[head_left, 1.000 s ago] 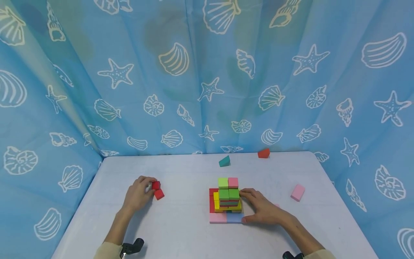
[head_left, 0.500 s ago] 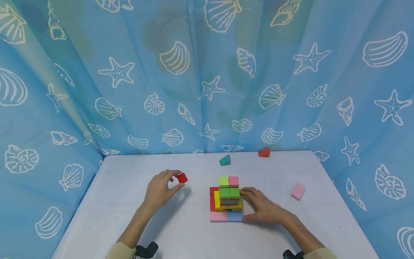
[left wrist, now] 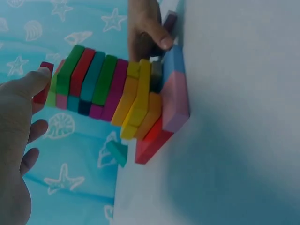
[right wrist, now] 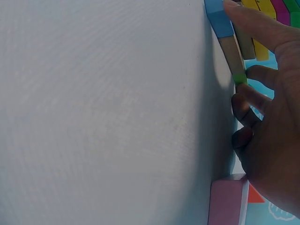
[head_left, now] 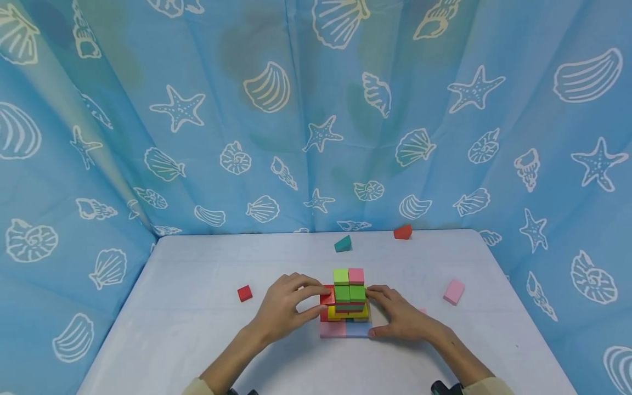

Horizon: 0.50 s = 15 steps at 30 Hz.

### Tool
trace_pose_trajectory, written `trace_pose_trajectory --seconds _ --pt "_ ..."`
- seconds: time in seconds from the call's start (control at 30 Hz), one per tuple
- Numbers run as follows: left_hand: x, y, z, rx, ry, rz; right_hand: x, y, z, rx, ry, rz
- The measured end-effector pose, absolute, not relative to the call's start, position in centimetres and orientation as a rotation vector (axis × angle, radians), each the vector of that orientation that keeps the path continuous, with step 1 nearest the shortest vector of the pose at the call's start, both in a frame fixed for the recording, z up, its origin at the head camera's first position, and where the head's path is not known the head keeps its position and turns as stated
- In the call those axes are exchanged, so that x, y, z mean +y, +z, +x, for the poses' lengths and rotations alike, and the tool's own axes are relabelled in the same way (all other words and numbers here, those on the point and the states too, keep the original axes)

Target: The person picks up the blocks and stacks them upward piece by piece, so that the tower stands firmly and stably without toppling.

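My left hand [head_left: 285,308] pinches a small red block [left wrist: 43,93] between thumb and fingers. In the left wrist view that block hangs beside the top of a tower of coloured wooden blocks [left wrist: 93,84]. The tower has a light green block [head_left: 340,276] and a pink one [head_left: 356,276] on top, and wider yellow layers lower down. Its flat base shows red, pink [head_left: 333,330] and blue blocks [right wrist: 219,18]. Against the base's right side rests my right hand [head_left: 402,319], thumb tip at the blue block, other fingers loosely bent along the side.
A loose red block [head_left: 244,293] lies left of the tower. Toward the back edge are a teal wedge [head_left: 343,243] and an orange-red piece [head_left: 402,232]. A pink block [head_left: 453,292] lies to the right. A shell-print curtain [head_left: 316,164] hangs behind the table.
My left hand has picked up one of two red blocks at the left and carried it right to the tower. The right hand has stayed at the base.
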<state>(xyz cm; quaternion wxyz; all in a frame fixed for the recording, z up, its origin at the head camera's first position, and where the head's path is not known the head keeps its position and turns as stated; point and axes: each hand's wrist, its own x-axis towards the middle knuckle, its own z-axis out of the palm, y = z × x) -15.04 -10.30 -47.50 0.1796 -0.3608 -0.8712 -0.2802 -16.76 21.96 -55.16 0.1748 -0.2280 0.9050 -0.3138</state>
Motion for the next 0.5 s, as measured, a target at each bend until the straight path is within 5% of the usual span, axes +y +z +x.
trace_pose_trajectory --seconds 0.5 --pt "-8.5 -48.0 -15.4 -2.414 -0.657 -1.040 21.8 -55.1 -16.9 2.559 -0.886 -0.607"
